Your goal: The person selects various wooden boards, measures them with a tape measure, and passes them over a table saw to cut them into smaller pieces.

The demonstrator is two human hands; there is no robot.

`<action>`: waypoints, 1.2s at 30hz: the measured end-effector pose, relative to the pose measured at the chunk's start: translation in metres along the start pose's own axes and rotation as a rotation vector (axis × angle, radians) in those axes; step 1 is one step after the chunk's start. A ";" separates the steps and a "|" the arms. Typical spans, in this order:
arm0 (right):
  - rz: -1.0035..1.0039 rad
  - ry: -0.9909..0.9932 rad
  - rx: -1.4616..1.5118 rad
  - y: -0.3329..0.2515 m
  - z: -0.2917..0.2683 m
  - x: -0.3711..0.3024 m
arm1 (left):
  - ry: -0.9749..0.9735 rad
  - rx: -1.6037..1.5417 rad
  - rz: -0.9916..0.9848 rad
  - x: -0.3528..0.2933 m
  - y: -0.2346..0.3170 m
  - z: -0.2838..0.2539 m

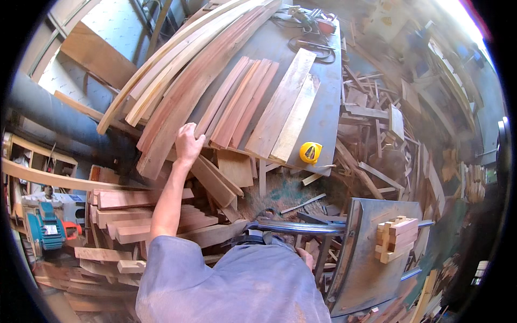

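Observation:
My left hand (188, 145) reaches forward to the table's near edge, its fingers curled at the right edge of a long reddish wooden board (186, 105). Just right of the hand lie several shorter reddish boards (242, 105), side by side on the grey table (323, 107). Beyond them are a wide pale board (283, 102) and a narrower one (299, 116). A yellow tape measure (310, 153) sits at the table's near right corner. Only a sliver of my right hand (306, 257) shows, low beside my body; its fingers are hidden.
Long pale boards (177, 64) overhang the table's left side. Stacked lumber (145, 215) fills the left, near a teal motor (46, 229). Metal rails (307, 228) and a plate (344, 280) with small wood blocks (396, 237) stand right. Offcuts (377, 113) litter the floor.

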State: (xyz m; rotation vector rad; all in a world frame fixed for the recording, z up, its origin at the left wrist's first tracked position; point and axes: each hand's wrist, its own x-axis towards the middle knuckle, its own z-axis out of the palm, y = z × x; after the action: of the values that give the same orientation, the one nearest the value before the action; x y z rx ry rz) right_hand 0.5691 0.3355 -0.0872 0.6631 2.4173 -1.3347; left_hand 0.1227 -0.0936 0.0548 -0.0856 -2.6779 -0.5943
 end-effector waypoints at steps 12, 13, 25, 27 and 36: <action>-0.057 -0.007 -0.132 -0.014 -0.002 -0.005 | 0.009 -0.132 -0.156 -0.076 0.017 0.015; -0.080 -0.007 -0.120 -0.015 -0.003 -0.006 | 0.005 -0.106 -0.166 -0.083 0.014 0.013; 0.067 0.045 0.000 -0.027 0.001 -0.030 | -0.197 0.238 0.034 0.026 0.072 0.039; 0.058 0.044 -0.033 -0.024 0.004 -0.029 | -0.264 0.290 0.038 0.045 0.091 0.050; 0.115 0.074 -0.035 -0.013 0.012 -0.034 | -0.300 0.377 0.079 0.087 0.105 0.133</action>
State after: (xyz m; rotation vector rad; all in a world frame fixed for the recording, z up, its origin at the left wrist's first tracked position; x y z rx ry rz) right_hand 0.5914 0.3111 -0.0679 0.8422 2.4139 -1.2404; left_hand 0.0091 0.0547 0.0194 -0.1871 -3.0087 -0.0457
